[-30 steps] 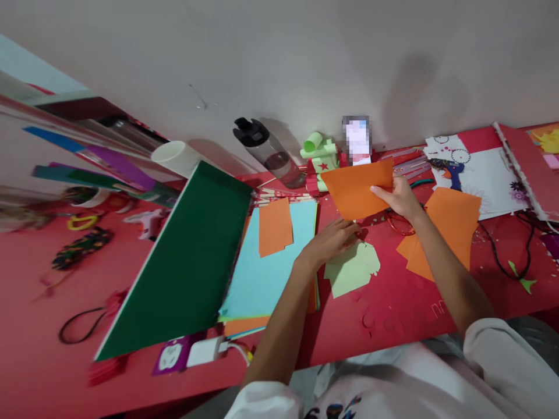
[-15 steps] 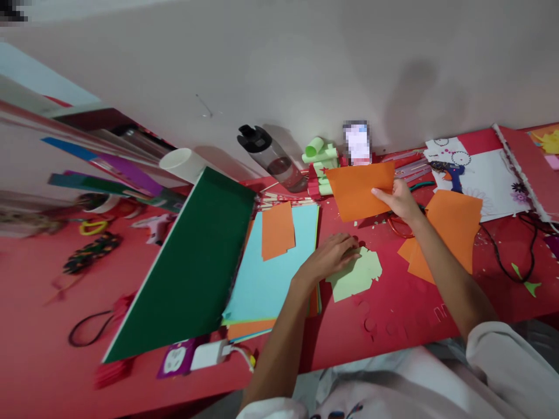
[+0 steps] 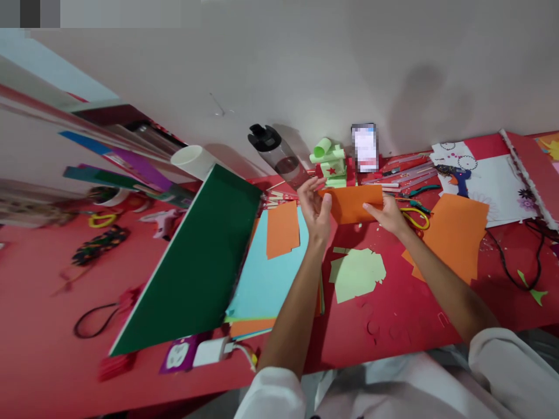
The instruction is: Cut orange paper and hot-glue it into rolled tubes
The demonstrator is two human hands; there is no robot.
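Above the red table I hold an orange sheet of paper (image 3: 351, 203). My right hand (image 3: 391, 214) pinches its right side, thumb on the near face and fingers behind. At the sheet's left edge is my left hand (image 3: 317, 212), its thumb over the front and its other fingers curving around the upper left corner. Below the sheet, a pale green paper piece (image 3: 357, 274) with a ragged cut edge lies flat on the table. Scissors with yellow handles (image 3: 417, 219) rest just under my right hand. More orange sheets (image 3: 456, 233) lie beside my right forearm.
A green board (image 3: 187, 262) leans beside stacked light-blue sheets (image 3: 257, 285) with an orange piece (image 3: 282, 230) on top. Behind stand a dark bottle (image 3: 279, 154), a green paper model (image 3: 332, 163) and a phone (image 3: 365, 148). A blue glue gun (image 3: 460, 180) lies right.
My left hand has risen from the pale green paper to the orange sheet's left edge. The sheet has moved lower and looks shorter in height. Its yellow-handled scissors neighbour is now uncovered.
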